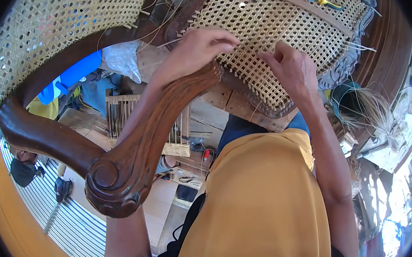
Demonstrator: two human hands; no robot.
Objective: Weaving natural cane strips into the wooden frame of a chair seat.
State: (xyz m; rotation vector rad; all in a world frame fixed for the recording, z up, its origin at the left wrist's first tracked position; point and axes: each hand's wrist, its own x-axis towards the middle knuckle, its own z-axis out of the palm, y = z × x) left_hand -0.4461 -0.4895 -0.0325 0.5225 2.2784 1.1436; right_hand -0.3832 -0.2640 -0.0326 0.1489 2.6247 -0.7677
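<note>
My left hand [203,50] is over the woven cane panel [322,36] in its carved dark frame, with its fingers curled and drawn together; anything between them is too small to make out. My left forearm passes behind the carved wooden chair arm [135,151]. To its right, my right hand [289,72] is above the same weave, fingers bent and thumb toward the left; what it grips, if anything, I cannot make out. Cane ends stick out along the panel's edges. A wooden slat [304,10] lies across the weave, with yellow-handled pliers [325,2] beside it.
A second cane panel [64,13] rises at the upper left on the curved chair frame [53,137]. A white plastic bag [121,60], a blue object [81,68] and a slatted woven piece [123,116] sit below. Loose cane bundles [374,114] are at the right.
</note>
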